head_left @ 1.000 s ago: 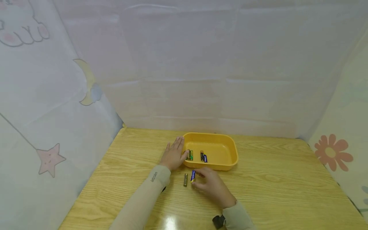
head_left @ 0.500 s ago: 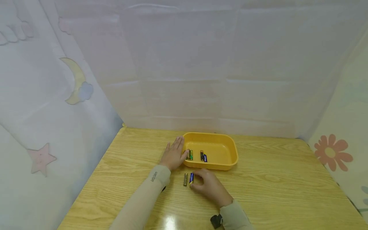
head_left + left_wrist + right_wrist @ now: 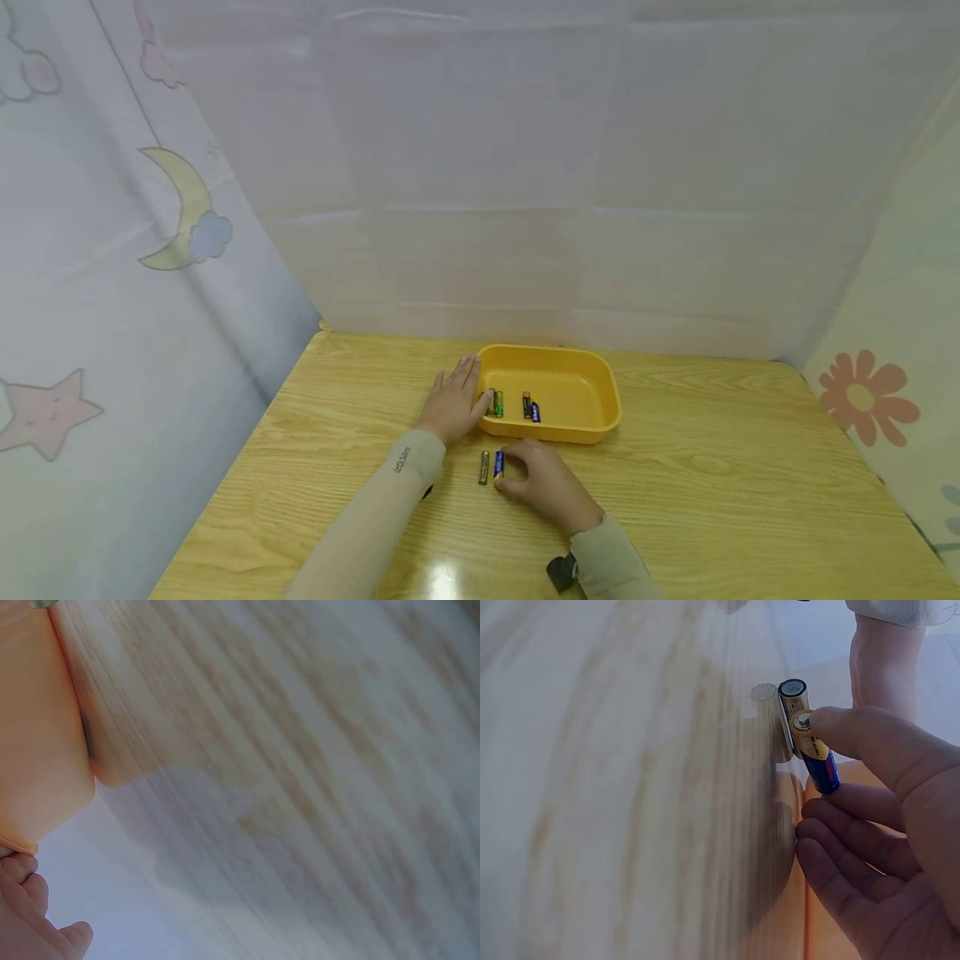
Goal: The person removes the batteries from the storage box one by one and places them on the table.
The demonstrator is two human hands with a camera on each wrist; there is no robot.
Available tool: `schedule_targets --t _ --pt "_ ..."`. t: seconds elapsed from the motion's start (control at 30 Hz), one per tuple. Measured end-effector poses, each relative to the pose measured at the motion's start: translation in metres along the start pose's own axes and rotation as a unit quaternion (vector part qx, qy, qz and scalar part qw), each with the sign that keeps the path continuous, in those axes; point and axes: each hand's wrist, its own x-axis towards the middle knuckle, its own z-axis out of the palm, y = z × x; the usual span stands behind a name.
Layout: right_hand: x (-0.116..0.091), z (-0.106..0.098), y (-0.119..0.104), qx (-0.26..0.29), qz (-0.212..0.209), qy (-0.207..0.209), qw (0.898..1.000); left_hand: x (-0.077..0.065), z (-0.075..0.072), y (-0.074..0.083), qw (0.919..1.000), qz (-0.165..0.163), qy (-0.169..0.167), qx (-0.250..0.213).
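My right hand (image 3: pixel 549 485) pinches a blue-and-gold battery (image 3: pixel 499 463) between thumb and finger, end to end, as the right wrist view shows. Beside it on the table, to the left, lies a gold-and-black battery (image 3: pixel 483 468). At the left end of a yellow plastic tray (image 3: pixel 555 434) rests my left hand (image 3: pixel 450 408), fingers straight along the rim and thumb over its near corner. Inside the tray I see a green battery (image 3: pixel 499 405), a dark one with a copper end (image 3: pixel 527 406) and a blue one (image 3: pixel 536 412). Another by the left thumb is partly hidden.
The wooden table (image 3: pixel 712 483) reaches back to a pale hanging sheet (image 3: pixel 480 208). Printed sheets also hang at the left and right sides. The tray stands near the table's back edge.
My right hand has moved slightly left with the blue-and-gold battery, turning it upright in view, parallel to the gold-and-black one. The left hand and tray stay put.
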Motion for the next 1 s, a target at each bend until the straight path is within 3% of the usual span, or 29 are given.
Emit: schedule_targets --t 0.7,1.0 --pt "0.0036 0.0014 -0.0044 -0.026 -0.022 -0.004 0.999 0.0012 0.0031 -0.0023 0.9999 0.005 0.007 0.009" --pt "0.0032 0.0014 -0.0036 -0.021 -0.013 -0.005 1.000 0.0008 0.0022 -0.0012 1.0000 0.004 0.007 0.006"
